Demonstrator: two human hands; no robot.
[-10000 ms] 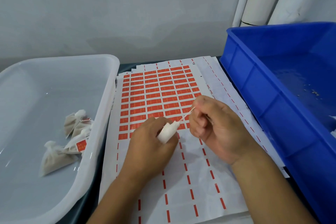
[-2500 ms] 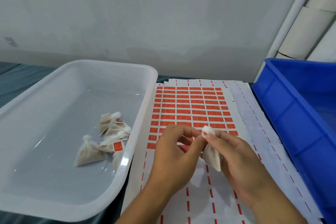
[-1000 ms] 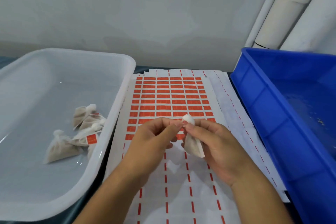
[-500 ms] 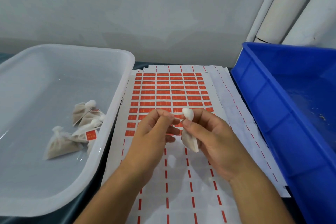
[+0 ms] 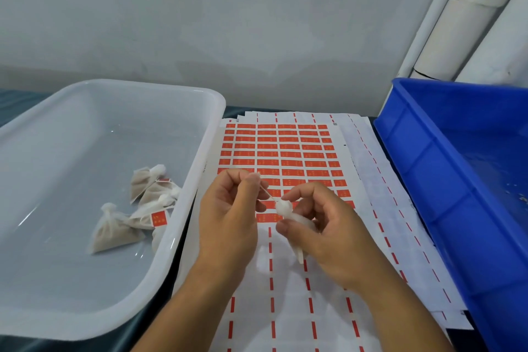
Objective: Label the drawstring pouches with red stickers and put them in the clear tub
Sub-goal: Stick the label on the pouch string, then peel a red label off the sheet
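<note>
Over the sticker sheet (image 5: 285, 151), both your hands work one pouch (image 5: 288, 214); your right hand (image 5: 328, 234) curls round its body, fingers partly closed, knotted top poking out toward the sheet's far end; your left hand (image 5: 231, 217) is closed to a pinch, thumb and forefinger gripping the string (image 5: 267, 194), which runs taut from that pinch to the pouch top; pouch held clear of the sheet, above the last rows of red stickers; whether this pouch carries a sticker, you cannot tell from here.

Left of the sheet, touching its edge: tub (image 5: 208, 151); four or five pouches lie in a loose heap (image 5: 137, 208) by the tub wall nearest the sheet; one shows a red label (image 5: 159, 218).

Right of the sheet: blue bin (image 5: 428, 180), a few crumbs on its floor.

Near half of the sheet: stickers peeled off, only red dashes left.
</note>
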